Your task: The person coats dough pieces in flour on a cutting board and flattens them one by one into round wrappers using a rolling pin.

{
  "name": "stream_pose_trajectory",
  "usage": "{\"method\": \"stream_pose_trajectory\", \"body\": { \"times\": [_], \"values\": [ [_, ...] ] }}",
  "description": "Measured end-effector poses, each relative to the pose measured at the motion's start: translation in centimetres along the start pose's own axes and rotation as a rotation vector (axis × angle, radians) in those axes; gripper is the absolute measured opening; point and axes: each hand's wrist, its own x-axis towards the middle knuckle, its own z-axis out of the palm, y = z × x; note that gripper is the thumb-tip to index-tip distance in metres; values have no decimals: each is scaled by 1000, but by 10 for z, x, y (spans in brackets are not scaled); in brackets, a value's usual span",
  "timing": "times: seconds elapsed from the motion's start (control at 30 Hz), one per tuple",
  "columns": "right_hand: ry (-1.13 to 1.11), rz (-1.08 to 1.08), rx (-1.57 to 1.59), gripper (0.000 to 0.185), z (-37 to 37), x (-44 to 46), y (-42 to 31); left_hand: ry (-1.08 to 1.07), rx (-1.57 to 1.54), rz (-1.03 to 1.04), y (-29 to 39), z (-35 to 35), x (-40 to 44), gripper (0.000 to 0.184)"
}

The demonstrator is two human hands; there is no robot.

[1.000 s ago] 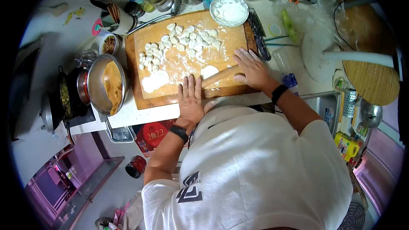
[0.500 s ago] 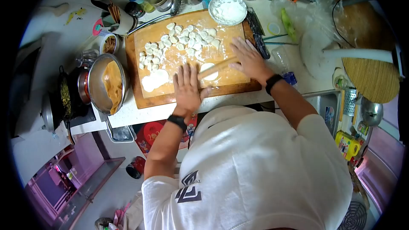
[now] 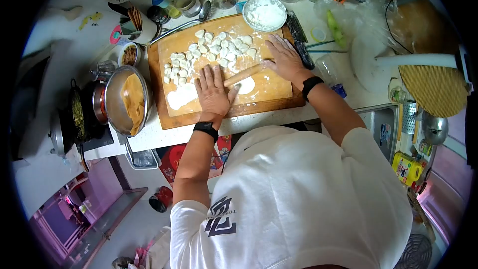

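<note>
A wooden rolling pin (image 3: 245,74) lies across the board, over the far edge of a round dough wrapper (image 3: 246,86). My left hand (image 3: 215,94) is flat on the pin's left end, fingers stretched out and spread. At the other end, my right hand (image 3: 286,61) rests with its palm on the pin, fingers extended and open. Beside my left hand are overlapping rolled wrappers (image 3: 182,96). Beyond both hands, many small floured dough pieces (image 3: 224,49) are scattered on the wooden cutting board (image 3: 274,89). The pin's ends are hidden beneath my palms.
A bowl of flour (image 3: 265,14) sits at the board's far edge. Left of it are a metal basin (image 3: 113,100) with a tan cloth-like sheet and a wok (image 3: 78,114). A ladle (image 3: 204,11) lies behind; a sink (image 3: 376,129) is at right.
Both hands and the rolling pin have moved away from my body, toward the far side of the board. More of the round wrapper shows on the near side of the pin.
</note>
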Motion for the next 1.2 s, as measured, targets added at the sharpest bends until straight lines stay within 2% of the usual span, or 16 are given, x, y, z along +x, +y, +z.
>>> {"method": "stream_pose_trajectory", "body": {
  "times": [0.13, 0.2, 0.23, 0.27, 0.33, 0.37, 0.43, 0.57, 0.67, 0.73, 0.77, 0.8, 0.87, 0.97, 1.03, 1.2],
  "values": [
    [54, -84, 5, 67, -10, -31, -9, -93, -60, 9, 7, 0, -35, 102],
    [-138, -101, 19, 63, -15, -59, -9, -191, -95, 88, 17, -12, -61, 108],
    [-94, -109, 82, 53, -14, -67, -7, -117, -84, 131, 23, -26, -63, 92],
    [-95, -109, 83, 53, -13, -71, -4, -118, -83, 130, 20, -23, -60, 92],
    [-37, -96, 115, 40, -11, -74, -3, -17, -370, 87, 12, -16, -36, 58],
    [-34, -96, 115, 40, -10, -75, -4, 124, -450, 40, 15, -12, -20, 29],
    [21, -175, 143, 30, -13, -77, -8, 140, -402, -4, 20, 3, 5, 25],
    [54, -234, 199, 31, -25, -84, -23, 106, -325, -188, 33, 23, 27, 12],
    [37, -195, 198, 31, -29, -92, -30, -17, -330, -225, 31, 7, 21, 12],
    [50, -188, 217, 31, -27, -97, -30, 149, -334, -187, 1, 15, 1, 22],
    [54, -186, 218, 31, -27, -98, -30, 79, -291, -278, -19, 10, -6, 26],
    [54, -173, 216, 30, -26, -100, -31, 200, -303, -268, -42, 9, -12, 21],
    [52, -153, 217, 30, -25, -104, -31, 101, -199, -516, -67, -27, -9, 12],
    [67, -158, 234, 27, -22, -105, -33, 244, -189, -95, -45, -37, 8, 27],
    [38, -166, 234, 25, -25, -105, -36, 255, -169, 188, -23, -18, 23, 53],
    [72, -172, 217, 22, -26, -105, -40, 75, -24, 238, 5, 32, 37, 62]
  ]
}}
